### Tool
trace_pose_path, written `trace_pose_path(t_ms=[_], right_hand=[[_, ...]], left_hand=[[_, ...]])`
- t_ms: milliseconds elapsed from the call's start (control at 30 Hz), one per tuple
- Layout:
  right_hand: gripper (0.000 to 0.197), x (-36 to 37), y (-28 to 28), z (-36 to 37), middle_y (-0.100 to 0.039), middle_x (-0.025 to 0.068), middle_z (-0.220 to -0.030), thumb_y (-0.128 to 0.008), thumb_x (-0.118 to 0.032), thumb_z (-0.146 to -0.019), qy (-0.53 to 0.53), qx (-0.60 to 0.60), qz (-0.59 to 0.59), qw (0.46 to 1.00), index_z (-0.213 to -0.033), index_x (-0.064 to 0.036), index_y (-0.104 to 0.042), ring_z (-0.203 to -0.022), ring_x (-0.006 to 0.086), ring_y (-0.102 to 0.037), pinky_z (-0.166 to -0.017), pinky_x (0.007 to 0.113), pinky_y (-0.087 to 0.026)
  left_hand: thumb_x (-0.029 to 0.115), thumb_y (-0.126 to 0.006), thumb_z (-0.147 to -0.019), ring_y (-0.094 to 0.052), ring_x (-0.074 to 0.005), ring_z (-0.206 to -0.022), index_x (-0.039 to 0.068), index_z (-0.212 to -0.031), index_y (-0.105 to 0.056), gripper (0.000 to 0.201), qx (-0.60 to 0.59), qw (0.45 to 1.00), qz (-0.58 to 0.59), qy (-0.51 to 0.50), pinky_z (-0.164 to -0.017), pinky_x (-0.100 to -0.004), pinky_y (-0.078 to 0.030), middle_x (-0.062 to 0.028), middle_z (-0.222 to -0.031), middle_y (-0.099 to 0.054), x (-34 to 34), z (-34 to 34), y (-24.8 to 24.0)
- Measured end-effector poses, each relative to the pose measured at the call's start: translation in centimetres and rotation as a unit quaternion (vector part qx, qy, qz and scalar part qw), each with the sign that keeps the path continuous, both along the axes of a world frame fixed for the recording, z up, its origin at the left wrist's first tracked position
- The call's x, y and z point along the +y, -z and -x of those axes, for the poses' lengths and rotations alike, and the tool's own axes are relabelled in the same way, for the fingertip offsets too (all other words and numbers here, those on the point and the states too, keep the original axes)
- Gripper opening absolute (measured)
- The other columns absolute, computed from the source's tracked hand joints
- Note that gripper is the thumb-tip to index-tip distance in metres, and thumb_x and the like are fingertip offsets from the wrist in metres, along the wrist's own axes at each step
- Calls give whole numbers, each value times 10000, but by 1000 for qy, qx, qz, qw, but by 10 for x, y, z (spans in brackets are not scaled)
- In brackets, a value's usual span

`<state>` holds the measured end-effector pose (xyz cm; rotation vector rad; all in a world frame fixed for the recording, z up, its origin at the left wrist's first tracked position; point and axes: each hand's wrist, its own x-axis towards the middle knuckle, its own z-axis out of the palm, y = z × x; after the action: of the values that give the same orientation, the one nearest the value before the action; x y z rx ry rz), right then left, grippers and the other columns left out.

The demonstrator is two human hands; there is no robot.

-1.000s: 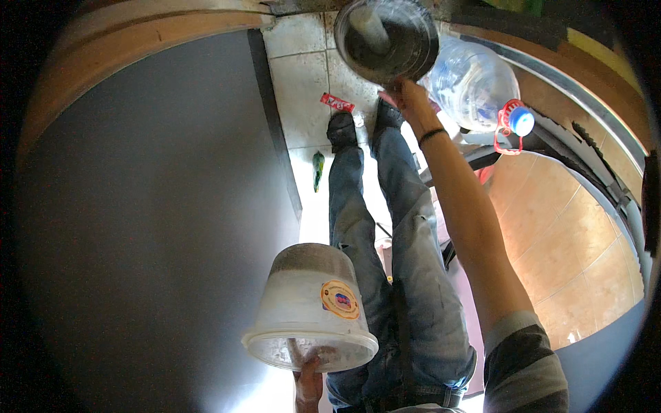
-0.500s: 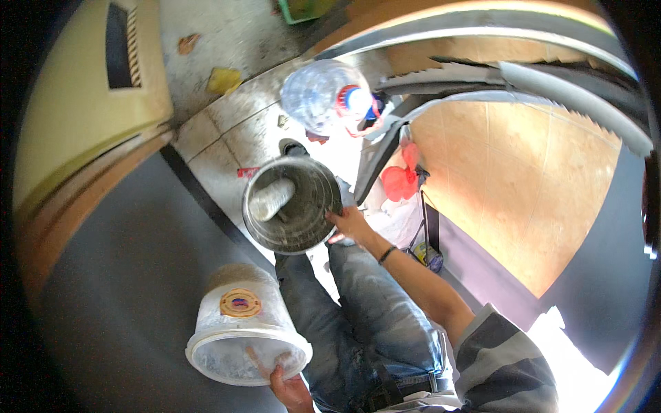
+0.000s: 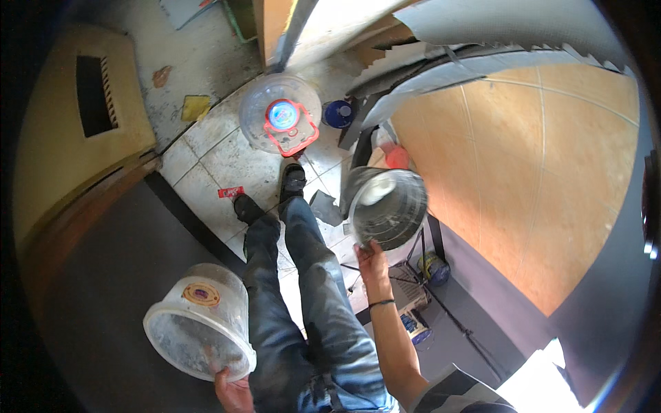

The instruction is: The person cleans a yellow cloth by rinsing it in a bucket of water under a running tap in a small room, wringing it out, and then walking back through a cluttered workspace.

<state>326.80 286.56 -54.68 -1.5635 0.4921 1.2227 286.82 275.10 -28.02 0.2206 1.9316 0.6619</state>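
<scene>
Translucent white plastic bucket point(image 3: 237, 306), round orange label on its side, whitish residue within, tilted at the wearer's left with its mouth toward the lower left; left hand point(image 3: 234, 394) closed on the rim, thumb lapped over the lip, a hold that presumably suits a light vessel and leaves the inside open to view. Blue jeans point(image 3: 313, 275) between the two vessels. Dark grey bucket point(image 3: 389, 217), ridged inside, out to the right of the legs, mouth tipped up toward the wearer; right hand point(image 3: 372, 263), black band at the wrist, pinched shut on the near rim, which probably lets the bucket hang clear of the knees. Inside it, a pale cylinder point(image 3: 377, 191) leaning against the wall, seemingly too long to lie flat. Beyond, on floor tiles: a red wrapper point(image 3: 231, 192) by one black shoe point(image 3: 248, 208); a large clear water bottle point(image 3: 281, 127), upright, blue cap, red carrying handle; a blue-capped container point(image 3: 338, 113) just beside it. Farther off, a yellow scrap point(image 3: 195, 107) and a cream panel point(image 3: 113, 103) with a dark slot. Obscured: left fingers beneath the bucket, left wrist cut by the lower edge, right fingertips behind the rim; pale cylinder too blurred to identify; dark bucket's base out of sight
</scene>
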Motion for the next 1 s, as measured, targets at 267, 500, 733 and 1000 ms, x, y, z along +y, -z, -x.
trace_pose_path(t_ms=[267,500,733,1000], right_hand=[[230,91,152,-141,-682,105,-1090,-483,-165,-979,51,-70,-93,992,-1136,-48,-602,-934,233,-670,-812,382,-586],[258,157,226,-150,-674,104,-1126,-465,-183,-969,50,-47,-144,987,-1115,-36,-620,-1037,249,-655,-945,416,-542],[275,180,286,-173,-656,130,-1069,-458,-227,-978,19,-14,-64,998,-1148,-47,-578,-1002,272,-643,-904,425,-552],[145,109,210,-111,-597,15,-811,-556,-234,-928,-129,-51,-67,988,-1038,-156,-611,-761,193,-606,-807,382,-544]], left_hand=[[214,-545,-835,-546,-309,-1213,103,-1467,-304,685,-176,924,66,-333,-967,-512,-468,-130,-1378,-490,48,-25,10],[58,-540,-898,-520,-329,-1229,-31,-1317,-503,430,-230,869,12,-438,-1073,-433,-406,-192,-1307,-565,14,-7,4],[89,-551,-896,-464,-328,-1298,60,-1497,-304,650,-159,883,32,-440,-1140,-476,-317,-168,-1425,-474,43,-30,19],[75,-542,-774,-476,-328,-1295,60,-1533,-180,841,-113,918,6,-380,-1039,-467,-463,-169,-1465,-371,42,-23,-23]])
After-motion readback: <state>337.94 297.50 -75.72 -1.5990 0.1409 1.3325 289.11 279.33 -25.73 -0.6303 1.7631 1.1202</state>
